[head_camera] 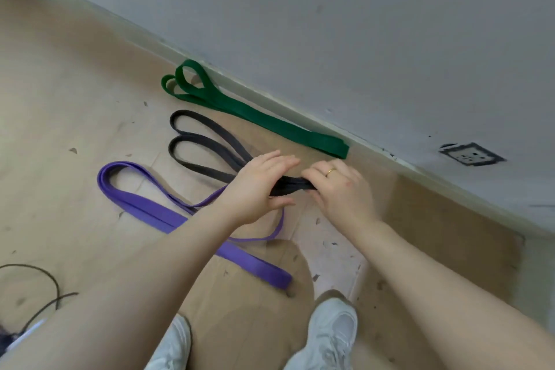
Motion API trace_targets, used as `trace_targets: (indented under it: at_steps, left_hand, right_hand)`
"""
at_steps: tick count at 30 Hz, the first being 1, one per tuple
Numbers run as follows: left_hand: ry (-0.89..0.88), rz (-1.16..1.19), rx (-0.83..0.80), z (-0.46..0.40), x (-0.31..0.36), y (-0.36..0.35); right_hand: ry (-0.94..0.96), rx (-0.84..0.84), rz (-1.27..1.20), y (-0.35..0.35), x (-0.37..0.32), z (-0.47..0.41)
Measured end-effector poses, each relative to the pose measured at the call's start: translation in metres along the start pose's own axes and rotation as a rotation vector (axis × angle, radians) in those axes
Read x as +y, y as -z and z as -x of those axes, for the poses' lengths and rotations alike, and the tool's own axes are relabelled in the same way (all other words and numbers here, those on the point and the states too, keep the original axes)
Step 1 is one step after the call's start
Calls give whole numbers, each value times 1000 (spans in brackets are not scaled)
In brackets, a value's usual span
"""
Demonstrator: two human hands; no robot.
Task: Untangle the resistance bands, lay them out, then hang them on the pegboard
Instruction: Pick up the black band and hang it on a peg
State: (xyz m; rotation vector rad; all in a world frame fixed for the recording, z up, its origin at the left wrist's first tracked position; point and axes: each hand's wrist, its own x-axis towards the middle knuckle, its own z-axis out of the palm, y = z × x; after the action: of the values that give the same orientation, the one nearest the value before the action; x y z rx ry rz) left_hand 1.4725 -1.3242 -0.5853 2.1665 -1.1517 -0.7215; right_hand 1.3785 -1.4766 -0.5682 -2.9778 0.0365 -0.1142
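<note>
Between both hands — black band [204, 146], double-looped.

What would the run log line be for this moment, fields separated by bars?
stage: laying out | left hand and right hand: gripping black rubber resistance band | green band, purple band: flat on floor

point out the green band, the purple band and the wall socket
green band [270, 120], head view, on its flat middle stretch
purple band [144, 203], head view, on its wide folded part
wall socket [471, 154], head view, on its faceplate
</note>
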Motion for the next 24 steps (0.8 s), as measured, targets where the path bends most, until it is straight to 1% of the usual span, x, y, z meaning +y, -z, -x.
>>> trace_targets:
  at_steps: [2, 5, 6, 8, 13, 15, 16, 18, 20, 21, 22, 24]
  left_hand:
    - [9, 117, -4, 22, 32, 40]
    - [113, 320, 44, 55, 79, 105]
    - [140, 389, 69, 66, 95, 127]
    - [138, 463, 94, 83, 131, 172]
    - [85, 665, 37, 123, 228, 280]
    - [58, 686, 28, 139, 271, 322]
    - [39, 673, 17, 146, 292, 340]
    - [1, 636, -11, 163, 333, 369]
    - [-30, 610, -54, 177, 368, 387]
    - [-44, 596, -72, 183, 382, 392]
    - [-53, 583, -84, 187, 395, 395]
    - [-77, 564, -102, 194, 416, 398]
  right_hand:
    - [68, 61, -24, 56, -22, -12]
    - [112, 121, -89, 141, -58, -27]
    - [93, 128, -111, 170, -70, -31]
    - [56, 140, -138, 231, -91, -38]
    - [-28, 175, -117, 385, -138, -44]
    - [-89, 152, -130, 446, -154, -42]
    - [-116, 113, -162, 474, -160, -39]
    - [-183, -13, -317, 529, -171, -28]
    - [-302, -116, -526, 576, -180, -8]
    - [-374, -113, -627, 595, -183, 3]
    - [-442, -69, -740, 609, -185, 15]
    - [-574, 62, -968, 628, -190, 40]
